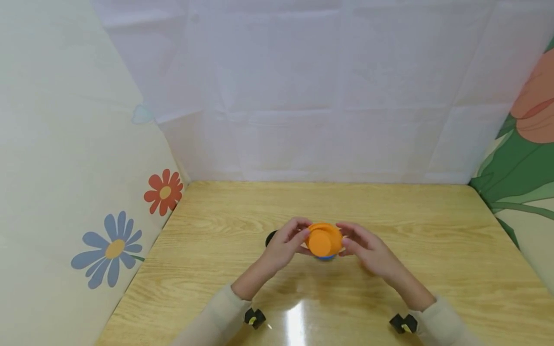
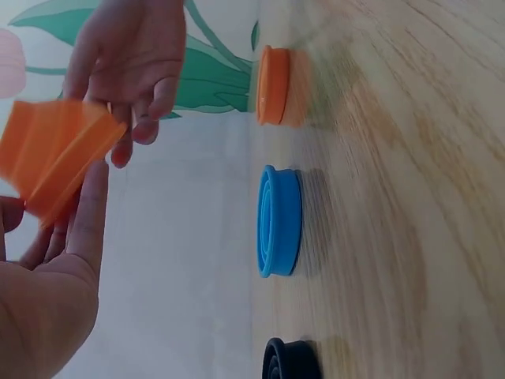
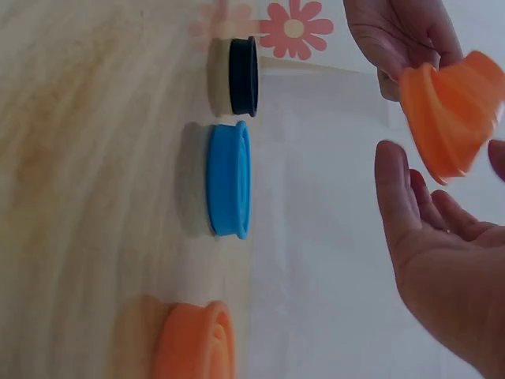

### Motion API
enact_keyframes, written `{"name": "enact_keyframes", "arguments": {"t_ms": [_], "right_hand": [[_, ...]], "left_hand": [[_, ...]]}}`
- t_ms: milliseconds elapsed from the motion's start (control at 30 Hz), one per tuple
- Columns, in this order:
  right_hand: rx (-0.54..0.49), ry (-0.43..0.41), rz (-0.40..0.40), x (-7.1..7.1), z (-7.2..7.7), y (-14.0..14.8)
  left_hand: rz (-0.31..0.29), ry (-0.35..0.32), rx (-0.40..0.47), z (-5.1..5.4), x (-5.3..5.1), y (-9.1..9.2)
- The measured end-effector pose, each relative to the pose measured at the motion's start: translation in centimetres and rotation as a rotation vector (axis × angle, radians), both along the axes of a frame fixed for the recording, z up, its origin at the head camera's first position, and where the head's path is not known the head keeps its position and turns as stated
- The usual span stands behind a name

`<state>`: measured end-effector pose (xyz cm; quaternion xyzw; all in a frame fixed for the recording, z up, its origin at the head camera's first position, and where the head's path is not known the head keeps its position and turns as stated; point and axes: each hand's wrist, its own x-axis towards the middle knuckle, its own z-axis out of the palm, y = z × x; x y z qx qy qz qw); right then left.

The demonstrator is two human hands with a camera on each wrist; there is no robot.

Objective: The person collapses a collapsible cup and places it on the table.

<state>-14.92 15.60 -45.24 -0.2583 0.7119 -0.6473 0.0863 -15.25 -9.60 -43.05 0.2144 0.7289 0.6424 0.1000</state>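
Observation:
An orange collapsible silicone cup point(image 1: 321, 241), extended into a folded cone shape, is held up above the table. My left hand point(image 1: 285, 245) grips its left side, thumb and fingers about it, as the left wrist view shows the hand point(image 2: 47, 292) below the cup point(image 2: 59, 150). Beside the cup's right side is my right hand point(image 1: 368, 247), fingers spread; in the right wrist view this hand point(image 3: 450, 260) has a gap between its fingertips and the cup point(image 3: 450, 118). Beneath, a flat blue collapsed cup point(image 2: 280, 221) rests on the table.
On the wooden table point(image 1: 207, 230) also lie a black collapsed cup point(image 3: 244, 76) to the left and a second orange collapsed cup point(image 2: 272, 85) to the right, all in a row. A white cloth point(image 1: 281, 96) hangs behind; a flowered wall covering point(image 1: 56, 168) stands at left.

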Motion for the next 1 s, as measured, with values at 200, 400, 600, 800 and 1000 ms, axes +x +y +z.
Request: {"name": "enact_keyframes", "arguments": {"t_ms": [200, 400, 600, 800, 1000], "right_hand": [[-0.115, -0.013, 0.047, 0.2, -0.6, -0.6], [-0.056, 0.034, -0.022, 0.2, -0.5, -0.7], [0.023, 0.16, 0.062, 0.1, -0.3, -0.4], [0.045, 0.128, 0.017, 0.3, -0.2, -0.7], [0.051, 0.023, -0.112, 0.5, -0.4, -1.2]], "left_hand": [[0.033, -0.057, 0.023, -0.1, 0.1, 0.0], [-0.014, -0.077, -0.051, -0.4, 0.5, -0.3], [-0.04, -0.03, -0.176, -0.5, 0.0, -0.1], [-0.058, 0.037, -0.265, -0.3, 0.1, 0.7], [-0.031, 0.031, -0.221, -0.1, 0.2, 1.1]]}}
